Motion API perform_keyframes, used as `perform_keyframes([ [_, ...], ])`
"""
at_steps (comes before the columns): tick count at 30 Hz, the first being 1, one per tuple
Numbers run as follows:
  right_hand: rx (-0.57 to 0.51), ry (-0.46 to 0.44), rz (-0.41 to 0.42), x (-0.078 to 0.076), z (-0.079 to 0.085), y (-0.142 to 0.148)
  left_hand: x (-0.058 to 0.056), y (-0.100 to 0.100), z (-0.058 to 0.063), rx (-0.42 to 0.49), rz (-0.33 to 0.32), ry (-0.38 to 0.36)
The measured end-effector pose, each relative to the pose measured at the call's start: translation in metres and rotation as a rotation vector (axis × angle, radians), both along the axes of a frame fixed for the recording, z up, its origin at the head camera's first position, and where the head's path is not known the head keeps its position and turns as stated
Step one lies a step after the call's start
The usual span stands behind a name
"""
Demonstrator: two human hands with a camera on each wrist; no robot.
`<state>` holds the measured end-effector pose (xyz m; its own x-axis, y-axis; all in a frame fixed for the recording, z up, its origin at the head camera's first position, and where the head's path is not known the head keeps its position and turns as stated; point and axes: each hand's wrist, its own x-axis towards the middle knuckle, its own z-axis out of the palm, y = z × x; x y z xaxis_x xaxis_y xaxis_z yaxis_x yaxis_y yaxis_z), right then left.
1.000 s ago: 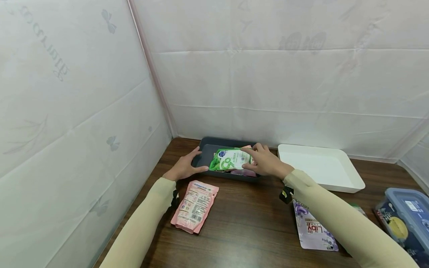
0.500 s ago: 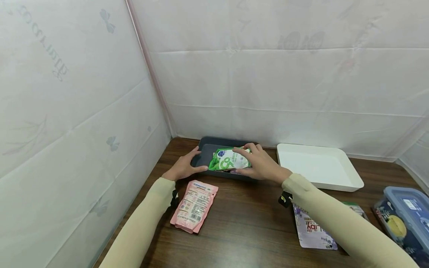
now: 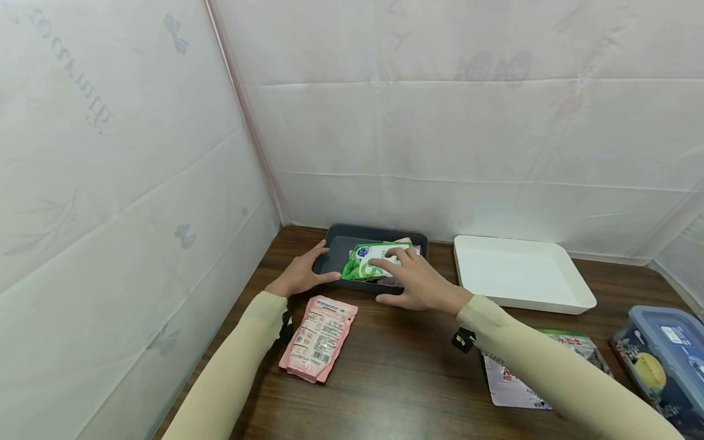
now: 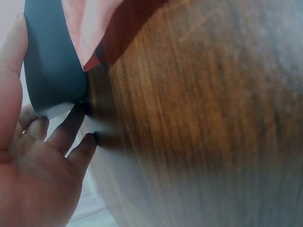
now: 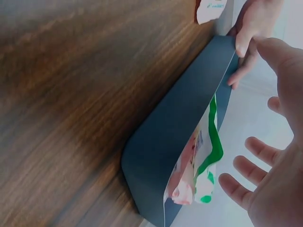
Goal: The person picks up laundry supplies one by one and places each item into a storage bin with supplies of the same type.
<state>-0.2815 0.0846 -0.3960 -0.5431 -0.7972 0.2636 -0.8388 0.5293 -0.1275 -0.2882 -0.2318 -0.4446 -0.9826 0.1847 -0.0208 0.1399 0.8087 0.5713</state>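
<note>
Hands, two, bare, well apart: left hand point(image 3: 299, 274) spread at the left end of a dark tray point(image 3: 374, 231), thumb at the near corner and fingers along the outside, seemingly to keep the tray from sliding; right hand point(image 3: 423, 284) with fingers parted and gripping nothing, over a green-and-white packet point(image 3: 364, 253), perhaps to settle it; contact in the head view cannot be told, though the right wrist view shows a gap. Said packet lies face up inside the tray, over a pink pack point(image 5: 182, 189), apparently layered to share the space. Pink pouch, one point(image 3: 319, 339), flat near the tray's front, printed panel upward, within easy reach of the left hand. White tray point(image 3: 511, 269), to the right, against the back. Lilac pouch point(image 3: 514, 388) and green-edged packet point(image 3: 569, 338), both partly hidden by the right sleeve point(image 3: 550, 370). Blue-lidded box point(image 3: 665, 354), far right, cut by the frame. Counter point(image 3: 407, 366): dark brown wood grain, faintly glossy. Room: pale creased sheeting point(image 3: 467, 140) on the back and sides, faint butterfly and lettering prints, pinkish seam in the left corner.
</note>
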Motion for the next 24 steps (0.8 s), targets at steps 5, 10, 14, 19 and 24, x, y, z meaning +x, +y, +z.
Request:
perform_keyframes([
  [5, 0.050, -0.014, 0.002, 0.005, -0.003, -0.004, 0.001, 0.001, 0.001, 0.002, -0.002, 0.000],
  [10, 0.068, -0.030, 0.009, 0.011, -0.004, -0.007, 0.001, 0.003, 0.001, 0.001, 0.004, -0.005],
  [14, 0.056, -0.034, 0.030, 0.015, -0.006, -0.010, 0.001, 0.004, 0.001, 0.001, 0.008, -0.010],
  [19, 0.048, -0.030, 0.068, 0.019, -0.008, -0.013, -0.001, 0.004, 0.001, 0.014, 0.009, -0.016],
  [24, 0.068, -0.061, 0.075, 0.024, -0.007, -0.017, -0.001, 0.004, 0.003, 0.013, 0.008, -0.021],
])
